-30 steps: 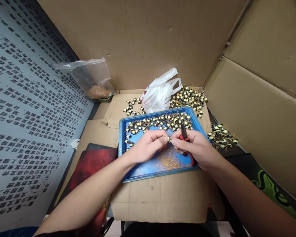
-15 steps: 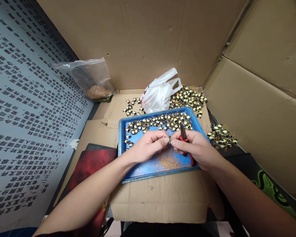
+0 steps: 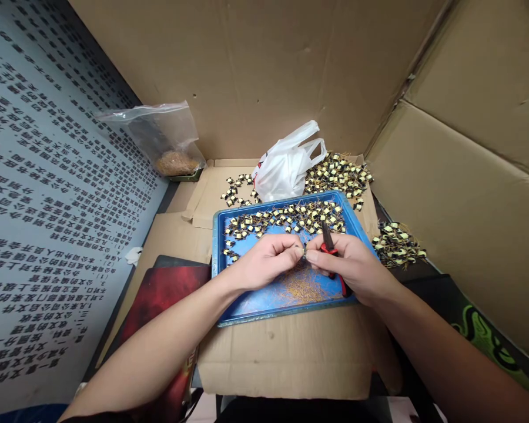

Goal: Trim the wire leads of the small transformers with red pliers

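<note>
Over the blue tray (image 3: 286, 310), my left hand (image 3: 275, 258) pinches a small black-and-yellow wound component (image 3: 304, 251), perhaps a little transformer. My right hand (image 3: 348, 261) meets it from the other side, thumb and fingertip closed at the same part. Also in the right hand lie red-handled pliers or cutters (image 3: 329, 249), their dark jaws pointing up and away. Most of the component is hidden by my fingertips. Below the hands, a heap of short copper-coloured wire bits (image 3: 306, 288) covers the tray floor, and more components (image 3: 286, 217) line its far side.
A white plastic bag (image 3: 284, 167) stands behind the tray, beside a large pile of components (image 3: 341, 176). Another pile (image 3: 399, 244) lies to the right. At the back left is a clear zip bag (image 3: 171, 141) with copper-coloured bits. Cardboard walls (image 3: 255, 76) enclose the back and right.
Both hands stay almost in place, still pinching the component, which now shows less yellow between the fingertips. The whole view has shifted very slightly.
</note>
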`<move>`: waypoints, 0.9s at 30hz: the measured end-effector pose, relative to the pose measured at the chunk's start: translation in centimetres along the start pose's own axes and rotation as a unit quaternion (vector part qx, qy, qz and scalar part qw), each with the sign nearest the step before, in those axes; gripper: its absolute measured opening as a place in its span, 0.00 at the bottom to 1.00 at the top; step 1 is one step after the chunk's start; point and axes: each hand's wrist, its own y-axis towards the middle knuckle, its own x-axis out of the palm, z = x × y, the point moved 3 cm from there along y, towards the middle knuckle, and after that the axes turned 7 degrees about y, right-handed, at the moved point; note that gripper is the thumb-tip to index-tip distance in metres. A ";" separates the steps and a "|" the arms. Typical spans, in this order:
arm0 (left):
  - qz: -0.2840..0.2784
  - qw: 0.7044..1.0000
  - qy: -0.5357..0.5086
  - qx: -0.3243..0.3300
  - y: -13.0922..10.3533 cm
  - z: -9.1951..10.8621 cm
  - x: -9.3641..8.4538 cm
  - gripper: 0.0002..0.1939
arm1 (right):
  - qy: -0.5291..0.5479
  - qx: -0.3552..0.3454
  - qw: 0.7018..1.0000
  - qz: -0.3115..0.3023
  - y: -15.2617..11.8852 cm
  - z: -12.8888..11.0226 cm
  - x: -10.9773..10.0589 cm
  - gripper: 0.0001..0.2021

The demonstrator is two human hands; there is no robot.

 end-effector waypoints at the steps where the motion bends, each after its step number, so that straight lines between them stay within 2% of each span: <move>1: -0.001 1.000 -0.006 0.000 0.0 0.0 0.0 0.21 | 0.004 0.003 1.000 -0.002 0.0 0.0 0.0 0.15; 16: 0.014 1.000 -0.011 -0.015 0.0 -0.3 0.1 0.24 | -0.021 -0.012 1.000 0.011 -0.1 -0.4 0.2 0.16; 22: 0.014 0.999 -0.005 -0.029 0.0 -0.5 -0.2 0.25 | -0.077 -0.063 0.994 0.049 -0.2 -1.1 -0.4 0.10; 25: 0.003 1.000 -0.004 -0.024 0.0 -0.5 -0.4 0.25 | -0.093 -0.087 0.991 0.041 -0.3 -1.4 -0.3 0.17; 27: -0.004 1.000 0.000 -0.016 0.1 -0.3 -0.3 0.24 | -0.125 -0.107 0.986 0.024 -0.3 -1.6 0.0 0.15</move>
